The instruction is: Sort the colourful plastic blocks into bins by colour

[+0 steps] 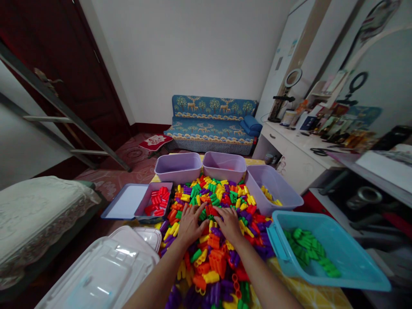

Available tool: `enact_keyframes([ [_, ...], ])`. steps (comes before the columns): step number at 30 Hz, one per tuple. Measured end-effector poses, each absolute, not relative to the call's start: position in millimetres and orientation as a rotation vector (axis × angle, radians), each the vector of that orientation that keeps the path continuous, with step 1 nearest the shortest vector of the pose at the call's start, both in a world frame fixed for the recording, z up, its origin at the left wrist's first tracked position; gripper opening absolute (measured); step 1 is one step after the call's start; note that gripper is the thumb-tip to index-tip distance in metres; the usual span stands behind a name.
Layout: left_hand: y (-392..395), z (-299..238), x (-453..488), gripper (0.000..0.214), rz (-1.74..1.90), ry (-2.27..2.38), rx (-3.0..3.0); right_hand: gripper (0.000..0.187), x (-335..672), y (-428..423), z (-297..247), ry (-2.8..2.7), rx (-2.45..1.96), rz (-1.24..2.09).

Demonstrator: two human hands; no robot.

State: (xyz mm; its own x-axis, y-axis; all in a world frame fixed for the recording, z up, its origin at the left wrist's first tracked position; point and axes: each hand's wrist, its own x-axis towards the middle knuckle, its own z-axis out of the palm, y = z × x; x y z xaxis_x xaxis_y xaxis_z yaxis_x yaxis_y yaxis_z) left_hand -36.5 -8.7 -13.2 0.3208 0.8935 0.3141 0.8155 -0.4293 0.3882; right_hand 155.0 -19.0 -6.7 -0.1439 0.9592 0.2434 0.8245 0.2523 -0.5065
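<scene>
A heap of bullet-shaped plastic building pieces point(217, 262) in red, orange, yellow, green and purple spreads before me. My left hand point(192, 224) lies over its middle, palm down, with fingers spread and thumb apart from the index finger. Just to its right, my right hand point(229, 223) reaches into the same spot, its fingers stretched out over the pieces. Red pieces point(211, 210) sit between the fingertips of both hands, apparently touched by them. Whether either hand grips one is unclear, since the undersides of the fingers are hidden.
Two lilac bins point(178, 168) point(224, 166) stand behind the heap. Another lilac bin point(273, 189) holds yellow pieces; a turquoise tub point(341, 257) holds green ones. At left, a box point(144, 210) contains red pieces, near clear lids point(109, 266). A blue sofa point(214, 124) is beyond.
</scene>
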Motion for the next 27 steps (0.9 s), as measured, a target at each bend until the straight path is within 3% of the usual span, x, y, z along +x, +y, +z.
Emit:
enact_keyframes([
  [7, -2.9, -22.7, -43.7, 0.046, 0.824, 1.485, 2.405, 0.026, 141.8, -20.5, 0.3, -2.03, -1.585, 0.292],
  [14, 1.3, -26.3, -47.6, 0.025, 1.011, 1.391, 2.145, 0.042, 149.0, -15.8, -9.8, -1.944, -1.572, 0.393],
  [22, 12.1, -21.5, -57.5, 0.038, 1.457, 1.168, 1.049, 0.036, 153.1, -14.6, -13.2, -1.995, -1.604, 0.423],
  [27, 28.8, -5.8, -78.6, 0.022, 1.782, 1.055, 0.319, 0.035, 154.5, -15.1, -16.0, -1.987, -1.58, 0.413],
])
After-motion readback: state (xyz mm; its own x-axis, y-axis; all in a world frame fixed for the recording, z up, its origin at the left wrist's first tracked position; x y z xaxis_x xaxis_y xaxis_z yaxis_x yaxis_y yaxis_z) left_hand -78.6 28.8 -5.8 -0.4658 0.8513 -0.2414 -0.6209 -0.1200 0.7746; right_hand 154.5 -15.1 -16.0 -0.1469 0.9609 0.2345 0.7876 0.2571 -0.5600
